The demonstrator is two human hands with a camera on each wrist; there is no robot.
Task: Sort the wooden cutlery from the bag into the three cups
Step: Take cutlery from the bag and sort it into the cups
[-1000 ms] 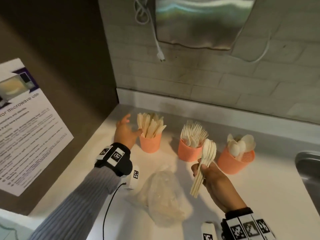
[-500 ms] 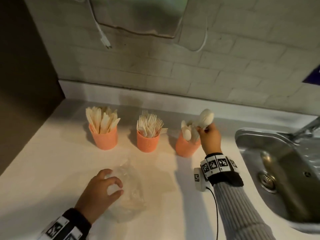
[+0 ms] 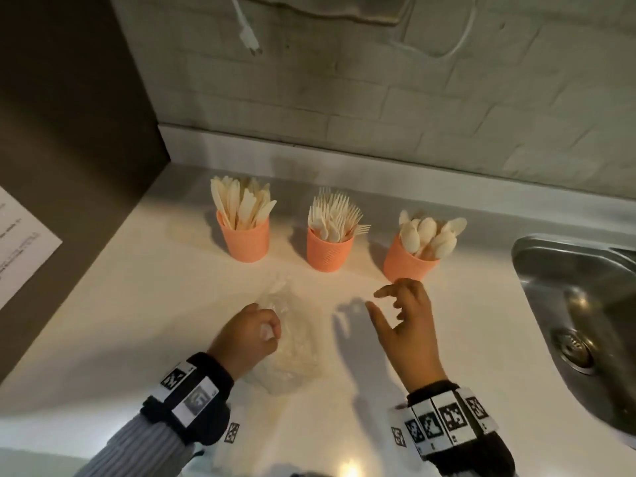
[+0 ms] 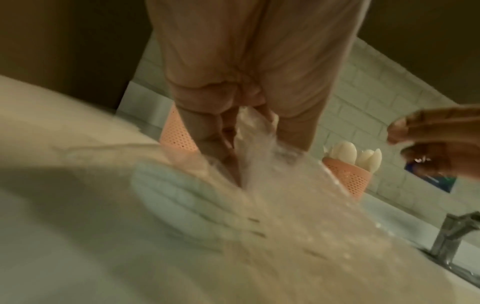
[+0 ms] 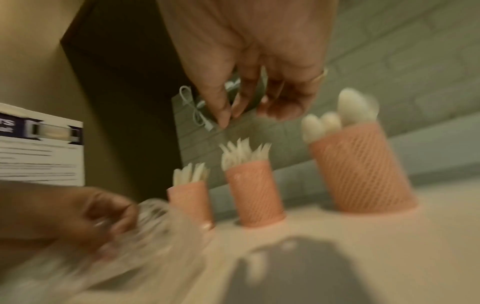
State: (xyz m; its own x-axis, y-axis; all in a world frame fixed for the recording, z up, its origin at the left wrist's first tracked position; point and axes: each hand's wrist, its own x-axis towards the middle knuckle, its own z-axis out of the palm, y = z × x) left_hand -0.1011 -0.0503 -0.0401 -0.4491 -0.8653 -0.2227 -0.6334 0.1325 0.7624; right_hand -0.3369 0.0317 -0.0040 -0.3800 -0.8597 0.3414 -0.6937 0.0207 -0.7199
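Note:
Three orange cups stand in a row on the white counter: the knife cup (image 3: 245, 239) at left, the fork cup (image 3: 329, 251) in the middle, the spoon cup (image 3: 409, 262) at right, tilted. A clear plastic bag (image 3: 296, 342) lies crumpled in front of them. My left hand (image 3: 249, 333) pinches the bag's top, and the left wrist view shows the plastic (image 4: 255, 131) bunched between its fingers. My right hand (image 3: 401, 315) hovers to the right of the bag, just below the spoon cup, fingers spread and holding nothing (image 5: 246, 107).
A steel sink (image 3: 581, 321) is set into the counter at right, with a tap (image 4: 451, 232). A dark cabinet side bearing a printed notice (image 3: 20, 246) bounds the left. White cables (image 3: 247, 32) hang on the tiled wall behind.
My right hand let go of the spoons in the right cup and drew back toward the bag, empty. My left hand closed its pinch on the bag.

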